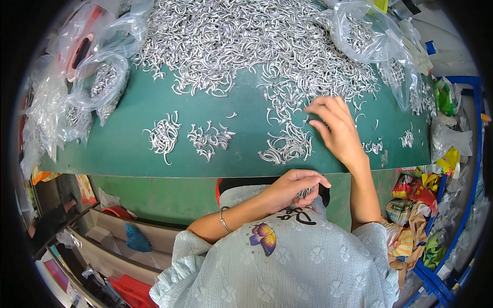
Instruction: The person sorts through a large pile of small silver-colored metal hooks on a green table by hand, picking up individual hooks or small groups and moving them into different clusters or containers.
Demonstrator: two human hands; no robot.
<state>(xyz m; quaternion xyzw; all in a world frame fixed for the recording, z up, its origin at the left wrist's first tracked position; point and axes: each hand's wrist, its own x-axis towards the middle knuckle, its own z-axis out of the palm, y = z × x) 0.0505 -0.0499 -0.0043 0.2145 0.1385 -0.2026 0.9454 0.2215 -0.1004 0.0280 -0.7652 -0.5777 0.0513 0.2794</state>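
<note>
My left hand (295, 189) is curled closed just off the table's near edge, in front of my body. Several small curved silver metal pieces (304, 193) show inside its fingers. Over the table, my right hand (335, 128) hovers with bent fingers and the thumb apart from them; I see nothing held between them. It is beside the right edge of a small heap of curved metal pieces (287, 145). A strip of loose pieces joins that heap to the big pile (246, 38) across the far side of the table.
Smaller clusters (164, 134) lie on the green table (113, 149) at left, with others at right. Clear plastic bags (108, 84) holding pieces stand at the left; another bag (377, 38) lies far right. A blue metal rack (470, 200) stands right of the table.
</note>
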